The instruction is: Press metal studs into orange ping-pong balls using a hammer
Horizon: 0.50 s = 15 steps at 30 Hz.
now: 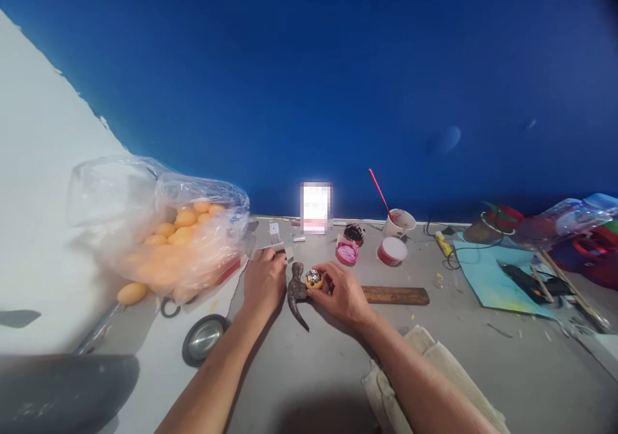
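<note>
Right hand [345, 295]: thumb and fingertips closed in a narrow pinch on a small ball [313, 279], yellow at the lower edge and shiny and patterned on the visible face. The ball lies just to the right of the head of a claw hammer [296, 291]; whether it touches the metal cannot be made out, and its far side is covered by the fingers. The hammer's handle emerges beyond the right hand, its middle portion hidden.

Left hand [264, 283]: back upward, fingers curled beside a small grey box [288, 253]. A dark object at the fingertips is mostly concealed; whether the hand grips it cannot be told.

Left of the hands, a clear plastic bag [232, 197] blurs the outlines of its orange balls [182, 235]. Below it lies a round metal-centred disc [205, 339]; a dark rounded form [62, 392], too indistinct to name, is cut off by the frame. Behind the hands, a bright panel [316, 205] is pixelated beyond reading, and a paper cup [400, 223] holds a red stick [379, 191] with its lower end hidden. A pale cloth [425, 344] passes beneath the right forearm and is cropped at the bottom edge
</note>
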Tool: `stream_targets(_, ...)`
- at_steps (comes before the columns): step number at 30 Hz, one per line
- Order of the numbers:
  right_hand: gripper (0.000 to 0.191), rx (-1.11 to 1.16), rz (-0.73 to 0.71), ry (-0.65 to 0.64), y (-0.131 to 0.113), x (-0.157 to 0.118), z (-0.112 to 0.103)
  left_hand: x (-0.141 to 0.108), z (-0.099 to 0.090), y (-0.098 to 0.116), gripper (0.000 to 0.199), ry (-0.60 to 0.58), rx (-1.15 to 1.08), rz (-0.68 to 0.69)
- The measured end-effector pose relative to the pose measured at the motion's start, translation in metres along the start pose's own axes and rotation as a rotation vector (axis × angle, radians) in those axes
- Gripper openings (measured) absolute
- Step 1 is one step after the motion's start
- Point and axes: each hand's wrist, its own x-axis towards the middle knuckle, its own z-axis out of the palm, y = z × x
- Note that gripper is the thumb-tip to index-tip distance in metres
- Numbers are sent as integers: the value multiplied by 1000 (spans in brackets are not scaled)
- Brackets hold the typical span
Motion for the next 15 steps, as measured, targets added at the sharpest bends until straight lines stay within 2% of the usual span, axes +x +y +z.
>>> stream_targets(15, 25, 0, -6, -5, 2, 0, 0, -4, 3, 3, 26, 37, 5, -17)
